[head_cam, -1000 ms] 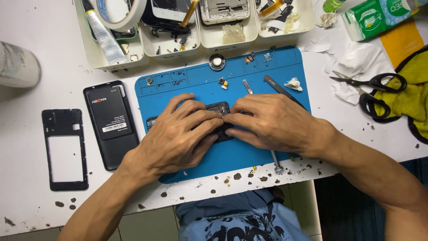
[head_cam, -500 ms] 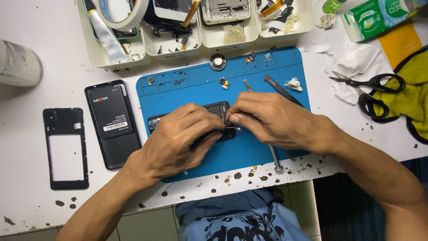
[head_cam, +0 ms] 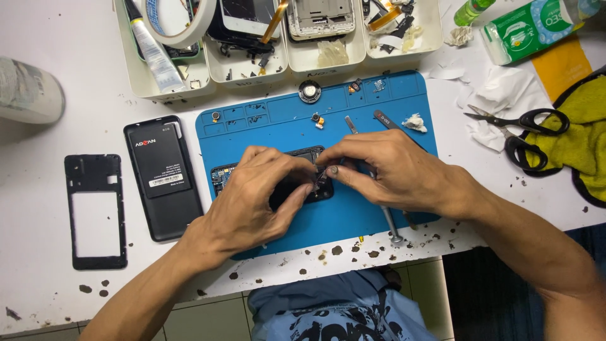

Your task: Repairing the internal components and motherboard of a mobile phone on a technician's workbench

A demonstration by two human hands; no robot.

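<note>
In the middle of the frame, two hands meet over an open phone (head_cam: 303,183) that lies on a blue mat (head_cam: 353,215). The left hand (head_cam: 255,202) lies on top of the phone with its fingers curled, pressing it down. The right hand (head_cam: 385,170) comes in from the right side — its thumb and first finger are pressed together, pinching a tiny part at the phone's right end, just where the two hands touch. What that little part is, I cannot tell. A thin metal tool (head_cam: 385,218) lies on the mat under the right hand. To the left of the mat sits a black battery (head_cam: 163,177), and further left a black phone frame (head_cam: 96,211) with a big hole in it. Along the top are white trays (head_cam: 278,63) full of phone bits, a glue tube (head_cam: 151,50) and a tape roll (head_cam: 180,16). At the right there are black scissors (head_cam: 521,129), white tissue (head_cam: 505,95) and a yellow cloth (head_cam: 584,132). Small dark crumbs dot the white table (head_cam: 50,132) near the lower edge — many of them just below the mat.
</note>
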